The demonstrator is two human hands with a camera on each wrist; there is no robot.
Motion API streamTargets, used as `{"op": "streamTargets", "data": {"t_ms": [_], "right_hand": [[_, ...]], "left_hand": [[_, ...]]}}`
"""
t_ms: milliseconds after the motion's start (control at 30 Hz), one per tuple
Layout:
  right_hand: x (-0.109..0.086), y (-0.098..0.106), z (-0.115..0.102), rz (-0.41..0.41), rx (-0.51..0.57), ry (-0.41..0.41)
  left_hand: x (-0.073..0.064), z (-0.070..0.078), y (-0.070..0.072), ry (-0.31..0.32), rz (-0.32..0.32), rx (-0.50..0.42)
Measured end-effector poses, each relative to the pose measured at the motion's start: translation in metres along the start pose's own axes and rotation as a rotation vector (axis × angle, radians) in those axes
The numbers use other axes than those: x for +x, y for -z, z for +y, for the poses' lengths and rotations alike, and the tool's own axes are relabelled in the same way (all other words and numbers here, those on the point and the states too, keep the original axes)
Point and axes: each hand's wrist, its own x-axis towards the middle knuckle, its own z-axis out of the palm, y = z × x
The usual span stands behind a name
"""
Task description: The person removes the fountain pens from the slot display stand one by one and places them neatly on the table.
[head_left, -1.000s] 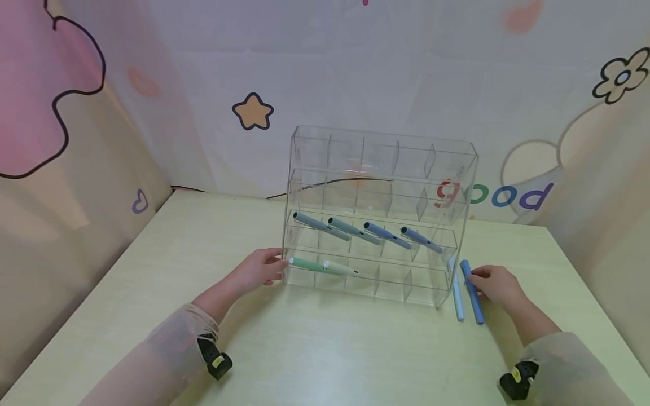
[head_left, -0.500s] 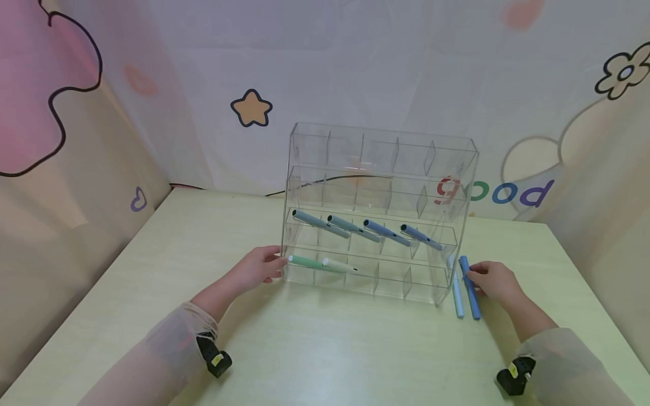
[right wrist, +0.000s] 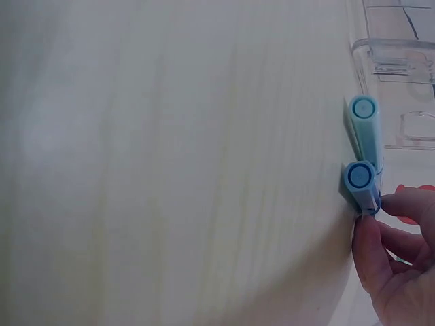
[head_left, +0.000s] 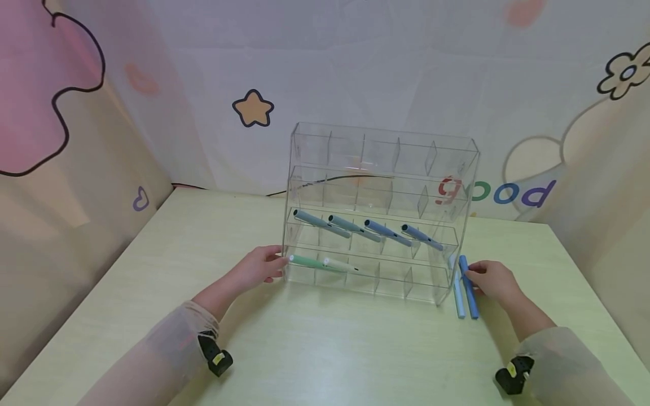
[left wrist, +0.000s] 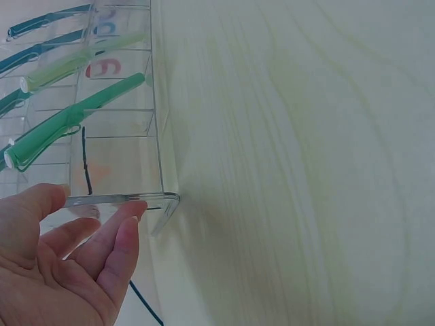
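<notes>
A clear acrylic pen rack (head_left: 381, 175) with tiers of small compartments stands on the table. My left hand (head_left: 256, 266) holds its left side panel (left wrist: 112, 199), thumb on one face and fingers on the other in the left wrist view. At the rack's right side, my right hand (head_left: 493, 282) pinches a blue pen (head_left: 469, 296) between thumb and fingers. Alongside it lies a light blue pen (head_left: 459, 299), close to the rack's side. A green pen (head_left: 310, 262) and a pale green pen (head_left: 341, 265) rest tilted in the lowest tier.
Several blue-toned pens, among them a grey-blue pen (head_left: 321, 223) at the left, lean in the tier above. Behind the rack hangs a printed cloth backdrop (head_left: 203, 101). The pale wooden table (head_left: 325, 355) reaches forward of the rack.
The right hand has shifted the blue pen slightly left, nearer the light blue pen. The left hand keeps its hold on the rack, which stays in place.
</notes>
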Motion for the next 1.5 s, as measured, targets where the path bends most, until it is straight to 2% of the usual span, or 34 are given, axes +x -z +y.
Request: {"op": "streamTargets", "data": {"t_ms": [1500], "right_hand": [[-0.0049,0.0021,-0.0047,-0.007,-0.038,0.016]], "left_hand": [[-0.0010,0.0027,-0.0016,0.023,0.026,0.007]]}}
